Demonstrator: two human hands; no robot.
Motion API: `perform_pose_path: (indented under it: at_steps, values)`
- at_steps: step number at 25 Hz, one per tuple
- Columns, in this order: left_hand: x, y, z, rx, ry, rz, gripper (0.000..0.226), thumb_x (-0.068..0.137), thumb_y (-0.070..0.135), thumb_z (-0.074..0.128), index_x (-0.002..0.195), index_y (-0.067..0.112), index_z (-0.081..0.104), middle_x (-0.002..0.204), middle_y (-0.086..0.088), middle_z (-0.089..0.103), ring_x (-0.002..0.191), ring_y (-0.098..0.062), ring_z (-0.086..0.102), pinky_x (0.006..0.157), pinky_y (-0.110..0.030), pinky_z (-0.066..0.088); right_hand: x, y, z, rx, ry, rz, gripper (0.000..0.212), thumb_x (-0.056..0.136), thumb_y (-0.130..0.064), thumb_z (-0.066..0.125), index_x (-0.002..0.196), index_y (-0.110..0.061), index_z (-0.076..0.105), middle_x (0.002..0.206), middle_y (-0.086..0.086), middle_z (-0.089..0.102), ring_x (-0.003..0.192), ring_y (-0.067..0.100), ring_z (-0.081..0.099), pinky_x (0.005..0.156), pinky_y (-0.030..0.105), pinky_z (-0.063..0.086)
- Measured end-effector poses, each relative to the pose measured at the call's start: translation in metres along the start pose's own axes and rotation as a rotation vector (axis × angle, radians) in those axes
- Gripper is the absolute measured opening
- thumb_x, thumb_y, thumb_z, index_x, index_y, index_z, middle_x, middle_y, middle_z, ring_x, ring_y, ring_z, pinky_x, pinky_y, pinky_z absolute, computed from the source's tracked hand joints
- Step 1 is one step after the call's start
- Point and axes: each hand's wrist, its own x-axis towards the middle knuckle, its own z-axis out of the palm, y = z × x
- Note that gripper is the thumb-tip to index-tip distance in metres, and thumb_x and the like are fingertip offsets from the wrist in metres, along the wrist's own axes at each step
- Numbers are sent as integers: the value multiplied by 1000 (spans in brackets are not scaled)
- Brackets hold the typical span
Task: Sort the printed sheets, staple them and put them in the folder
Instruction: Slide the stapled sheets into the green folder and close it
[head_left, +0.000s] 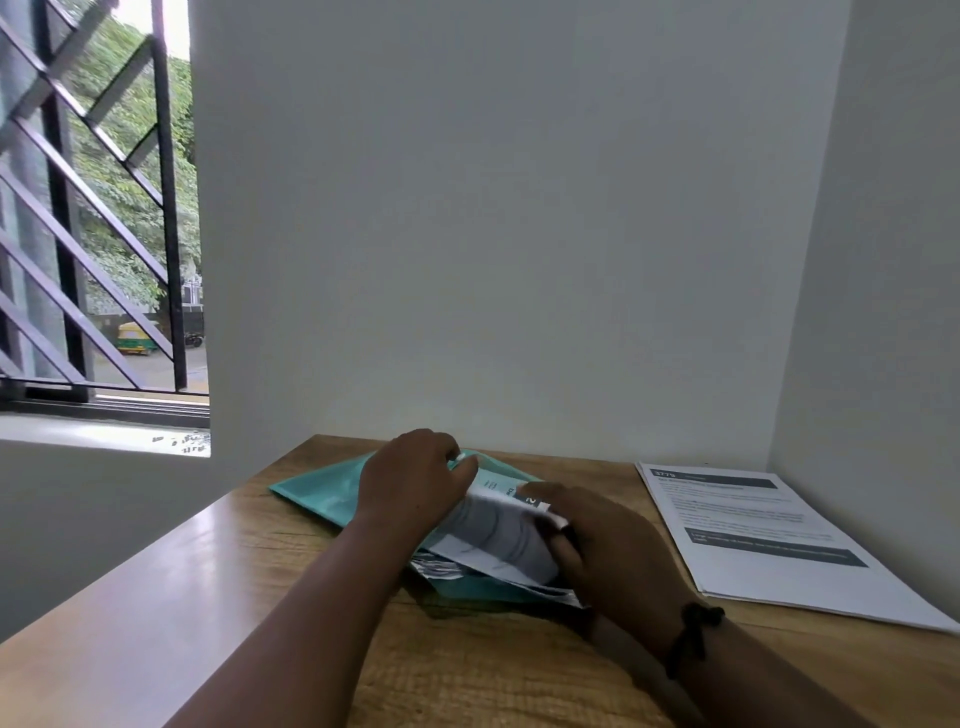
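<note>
On table (156, 597): two hands, one folder (317, 493), two stacks.

Both forearms bare, no sleeves; black knotted cord band (693, 631) on rt wrist.

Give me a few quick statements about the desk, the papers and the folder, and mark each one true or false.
1. Both hands, left hand and right hand, grip the bundle of sheets. True.
2. The folder is red. False: it is teal.
3. A second stack of printed sheets lies to the right on the desk. True.
4. The right wrist is bare. False: it wears a dark band.
</note>
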Motion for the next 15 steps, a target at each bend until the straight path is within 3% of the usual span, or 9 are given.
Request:
perform_pose_path:
  at_steps: [3, 5, 8, 11, 13, 15]
  values:
    - [-2, 1, -2, -25, 17, -9, 38, 93, 50, 49, 108, 22, 70, 107, 3, 67, 98, -16, 59, 73, -28, 42, -3, 7, 0, 306, 92, 209, 23, 97, -33, 46, 112, -43, 61, 100, -26, 64, 89, -6, 60, 70, 16, 46]
    - [-3, 4, -1, 0, 2, 15, 38, 93, 50, 49, 108, 22, 70, 106, 4, 66, 96, -15, 60, 72, -27, 41, -6, 12, -1, 381, 15, 327, 19, 98, -30, 46, 103, -41, 60, 93, -22, 65, 82, -4, 61, 62, 16, 45]
    - [-6, 9, 4, 70, -83, 94, 36, 92, 50, 50, 100, 21, 70, 98, 5, 66, 88, -15, 61, 70, -27, 45, -1, 22, 8, 358, -96, 513, 17, 98, -17, 45, 95, -22, 61, 84, -12, 64, 72, -3, 61, 52, 11, 40]
    - [-7, 13, 12, 143, -174, 189, 38, 91, 52, 50, 98, 20, 70, 95, 3, 67, 85, -16, 62, 75, -31, 52, 4, 36, 13, 551, -104, 810, 10, 95, -9, 48, 89, -5, 55, 75, 9, 66, 49, 12, 59, 41, 20, 40]
    - [-10, 20, 18, 191, -210, 248, 41, 91, 53, 49, 102, 19, 69, 98, 1, 68, 87, -17, 63, 77, -31, 52, 4, 43, 11, 523, -47, 872, 9, 95, -13, 51, 99, -5, 52, 90, 15, 68, 62, 20, 64, 50, 28, 50]
    - [-14, 29, 23, 213, -208, 298, 41, 93, 51, 47, 105, 18, 69, 100, 0, 67, 88, -19, 63, 73, -30, 49, 5, 47, 6, 270, -29, 806, 28, 95, -22, 53, 118, -10, 44, 107, 12, 64, 86, 24, 65, 72, 34, 52]
